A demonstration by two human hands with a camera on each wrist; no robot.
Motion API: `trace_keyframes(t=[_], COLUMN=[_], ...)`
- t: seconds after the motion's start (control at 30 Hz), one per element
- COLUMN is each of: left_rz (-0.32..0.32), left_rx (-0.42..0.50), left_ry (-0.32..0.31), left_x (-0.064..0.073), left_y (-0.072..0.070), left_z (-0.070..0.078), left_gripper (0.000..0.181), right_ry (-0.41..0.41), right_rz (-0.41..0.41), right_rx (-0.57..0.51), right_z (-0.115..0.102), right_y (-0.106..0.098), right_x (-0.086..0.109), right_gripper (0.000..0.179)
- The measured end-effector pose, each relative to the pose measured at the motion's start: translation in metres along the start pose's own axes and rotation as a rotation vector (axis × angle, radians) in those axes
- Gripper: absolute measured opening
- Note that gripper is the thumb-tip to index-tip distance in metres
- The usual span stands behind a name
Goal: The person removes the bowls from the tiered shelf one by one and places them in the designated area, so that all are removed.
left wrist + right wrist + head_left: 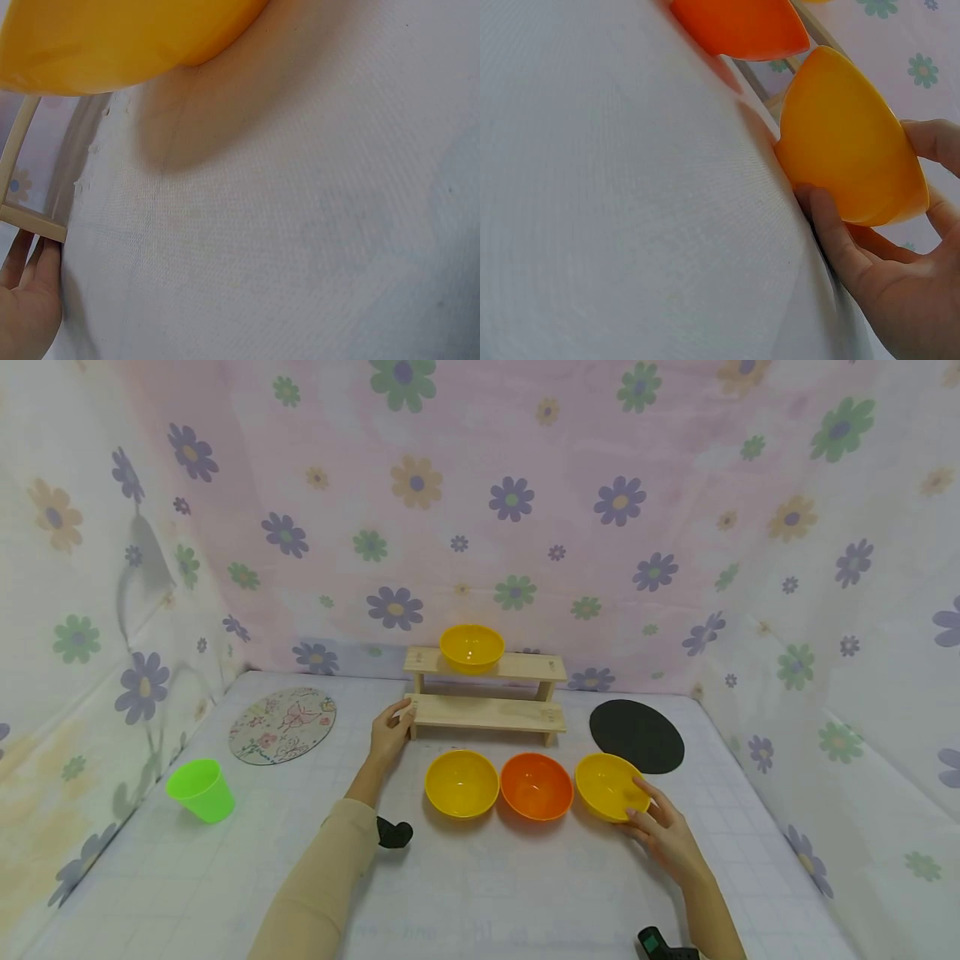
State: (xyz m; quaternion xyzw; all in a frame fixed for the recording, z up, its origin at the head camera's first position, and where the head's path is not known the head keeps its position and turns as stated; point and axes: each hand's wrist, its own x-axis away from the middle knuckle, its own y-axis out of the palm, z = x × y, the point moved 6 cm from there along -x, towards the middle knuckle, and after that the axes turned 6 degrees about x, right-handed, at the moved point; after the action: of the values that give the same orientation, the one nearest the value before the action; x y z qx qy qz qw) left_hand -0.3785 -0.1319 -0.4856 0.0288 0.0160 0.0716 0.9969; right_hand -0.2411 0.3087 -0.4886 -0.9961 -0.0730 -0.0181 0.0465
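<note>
My right hand (663, 837) grips the rim and side of a yellow bowl (602, 777), the rightmost of three bowls in a row. In the right wrist view this yellow bowl (847, 142) is tilted, fingers low on its outside and thumb at the rim. Beside it are an orange bowl (536, 787) and another yellow bowl (462, 785). My left hand (388, 733) touches the left end of a two-tier wooden shelf (487, 713). The left wrist view shows its fingers (46, 262) against the shelf's leg. One more yellow bowl (471, 649) stands on the top tier.
A green cup (202, 791) stands at the left, in front of a round flower-patterned mat (283, 727). Behind the right hand lies a black round mat (637, 737). Flowered cloth walls (480, 552) enclose the table's back and sides.
</note>
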Motion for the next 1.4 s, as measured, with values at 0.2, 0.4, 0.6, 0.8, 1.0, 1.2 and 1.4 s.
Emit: trace_keyframes(t=[0.2, 0.4, 0.6, 0.8, 1.0, 1.2, 1.4], left_rz=[-0.012, -0.005, 0.007, 0.012, 0.002, -0.014, 0.006], left_rx=[-0.01, -0.018, -0.018, -0.036, -0.025, -0.013, 0.009], left_ry=[0.011, 0.002, -0.006, -0.008, -0.008, 0.004, 0.005], left_x=[0.0, 0.0, -0.001, -0.002, 0.001, 0.019, 0.003], left_y=[0.0, -0.001, -0.002, -0.002, -0.001, 0.003, -0.001], left_z=[0.0, -0.001, -0.003, -0.004, 0.002, 0.031, 0.007], left_gripper=[0.04, 0.039, 0.039, 0.04, 0.04, 0.039, 0.039], right_ry=[-0.014, -0.004, 0.017, 0.02, 0.019, -0.074, -0.186], right_rz=[0.004, -0.007, -0.027, -0.046, -0.03, 0.101, 0.281], right_rx=[0.017, 0.024, 0.044, 0.055, 0.193, 0.492, 0.508], right_z=[0.001, 0.0, -0.001, -0.002, -0.002, -0.014, -0.04], right_y=[0.001, 0.002, 0.003, 0.004, 0.0, -0.012, -0.02], right_x=[0.0, 0.0, 0.001, 0.002, 0.0, -0.001, -0.003], right_gripper=[0.058, 0.06, 0.062, 0.063, 0.063, 0.06, 0.055])
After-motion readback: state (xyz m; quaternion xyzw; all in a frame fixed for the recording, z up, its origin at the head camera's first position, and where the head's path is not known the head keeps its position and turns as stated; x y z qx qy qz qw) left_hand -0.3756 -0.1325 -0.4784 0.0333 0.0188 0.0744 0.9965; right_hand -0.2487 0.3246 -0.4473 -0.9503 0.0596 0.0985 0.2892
